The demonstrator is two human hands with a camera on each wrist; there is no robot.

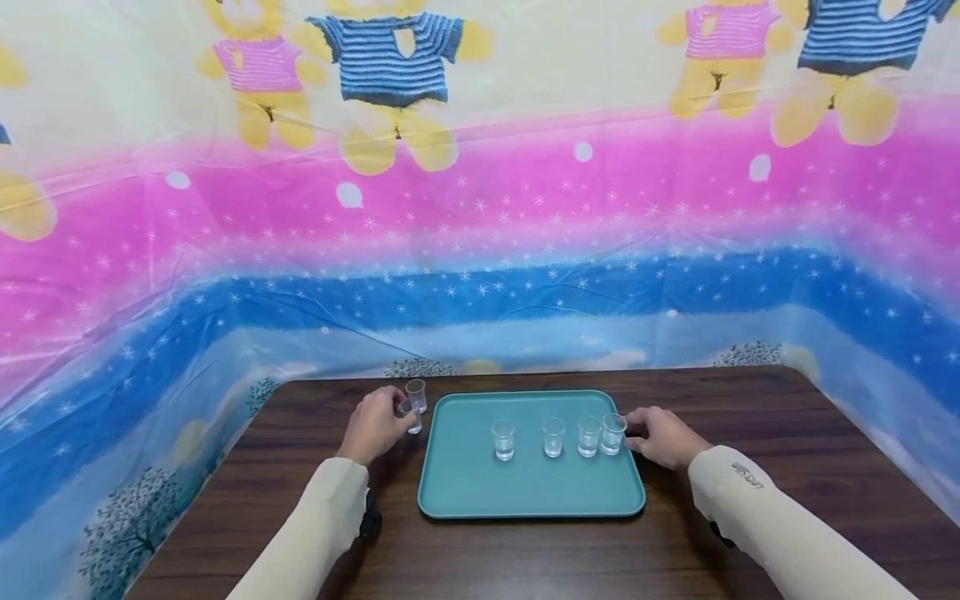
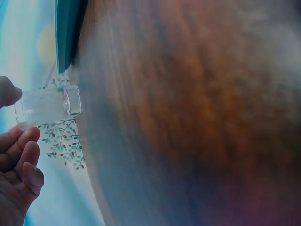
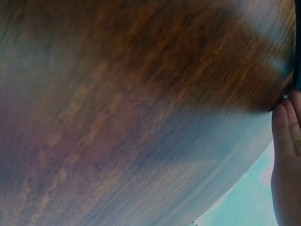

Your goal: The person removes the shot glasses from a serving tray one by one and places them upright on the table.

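Left hand (image 1: pixel 372 427) pinches a small glass (image 1: pixel 410 414) off the tray's (image 1: pixel 457 492) left edge, right hand (image 1: pixel 662 437) pinches the rightmost glass (image 1: pixel 612 433) near its right edge — crowding could tip the neighbouring glass (image 1: pixel 588 436).

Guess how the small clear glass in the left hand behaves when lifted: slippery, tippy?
The small clear glass, pinched by the left hand, looks rigid and probably light. Its smooth wall may be slippery. Taller than wide with a thick base, it could tip if nudged high.
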